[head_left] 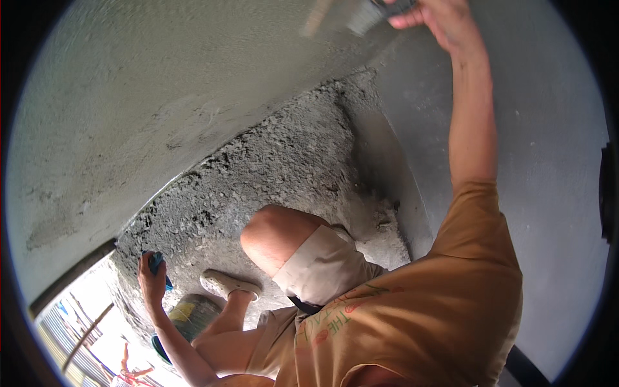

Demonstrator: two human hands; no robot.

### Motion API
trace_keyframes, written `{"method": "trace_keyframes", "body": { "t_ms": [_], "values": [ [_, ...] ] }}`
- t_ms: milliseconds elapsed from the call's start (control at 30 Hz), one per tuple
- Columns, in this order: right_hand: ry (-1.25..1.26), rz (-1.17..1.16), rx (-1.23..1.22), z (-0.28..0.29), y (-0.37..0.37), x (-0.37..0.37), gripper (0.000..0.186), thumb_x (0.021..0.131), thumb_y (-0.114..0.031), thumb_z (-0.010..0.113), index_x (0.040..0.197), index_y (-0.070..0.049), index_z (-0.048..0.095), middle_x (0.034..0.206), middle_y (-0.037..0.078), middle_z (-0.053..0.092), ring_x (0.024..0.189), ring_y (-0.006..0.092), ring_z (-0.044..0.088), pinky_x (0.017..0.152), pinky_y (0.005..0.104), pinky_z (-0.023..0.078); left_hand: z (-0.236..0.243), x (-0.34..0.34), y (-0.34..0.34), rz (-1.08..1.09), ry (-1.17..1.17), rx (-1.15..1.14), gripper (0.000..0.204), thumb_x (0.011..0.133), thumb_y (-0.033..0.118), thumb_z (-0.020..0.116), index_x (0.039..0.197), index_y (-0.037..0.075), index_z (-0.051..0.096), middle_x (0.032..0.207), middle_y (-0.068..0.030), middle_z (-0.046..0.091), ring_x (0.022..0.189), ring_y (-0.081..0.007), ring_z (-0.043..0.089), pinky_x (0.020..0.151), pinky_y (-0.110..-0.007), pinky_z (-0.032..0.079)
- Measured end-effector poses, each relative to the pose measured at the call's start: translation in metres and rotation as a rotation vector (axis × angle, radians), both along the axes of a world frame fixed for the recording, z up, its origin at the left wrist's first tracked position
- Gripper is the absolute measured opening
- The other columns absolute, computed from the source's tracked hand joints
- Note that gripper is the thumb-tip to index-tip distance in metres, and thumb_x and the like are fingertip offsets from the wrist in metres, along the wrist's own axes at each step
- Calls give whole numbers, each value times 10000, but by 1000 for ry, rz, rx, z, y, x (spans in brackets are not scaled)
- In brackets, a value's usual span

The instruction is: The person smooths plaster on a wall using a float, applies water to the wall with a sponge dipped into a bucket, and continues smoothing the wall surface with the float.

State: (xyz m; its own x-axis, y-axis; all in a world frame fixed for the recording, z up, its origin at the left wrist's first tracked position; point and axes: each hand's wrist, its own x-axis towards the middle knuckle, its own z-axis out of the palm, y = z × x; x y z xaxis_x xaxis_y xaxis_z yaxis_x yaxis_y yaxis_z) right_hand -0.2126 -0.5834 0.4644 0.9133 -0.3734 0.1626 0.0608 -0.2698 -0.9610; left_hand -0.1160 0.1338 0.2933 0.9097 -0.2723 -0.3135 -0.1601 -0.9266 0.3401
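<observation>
Up against the plastered wall [193,71], my right hand [445,22] grips a dark-handled tool [369,18]. Its pale, flat end is smeared by motion, so I cannot make out whether it is a brush or a blade. Low on the left, my left hand [152,280] is closed around a small blue object [155,261], with bits of it showing past the fingers. That object's kind is unclear, and the hand is apart from the wall.
Rough grey mortar or rubble [277,151] covers the ground along the wall's foot. A smooth grey wall [548,142] rises on the right. Beside my clog [229,284] stands a greenish container [195,316]. A bright opening with corrugated sheets [61,345] lies at lower left.
</observation>
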Motion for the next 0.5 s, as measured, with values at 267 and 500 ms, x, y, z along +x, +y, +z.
{"method": "trace_keyframes", "body": {
  "t_ms": [267,500],
  "values": [
    [-232,405,834,-62,262,112,233,816,-117,795,897,-16,601,683,65,621,499,122,605,449,274,555,-20,-11,-2,-42,9,9,343,813,103,721,1136,70,611,1053,-163,648,937,-322,648,831,-431,517],
    [-48,83,752,-307,235,99,146,859,-205,684,936,-81,670,719,18,632,559,83,615,458,230,563,-2,-32,-23,17,72,39,332,817,127,711,1130,68,618,1028,-153,643,950,-315,636,846,-418,502]
  ]
}}
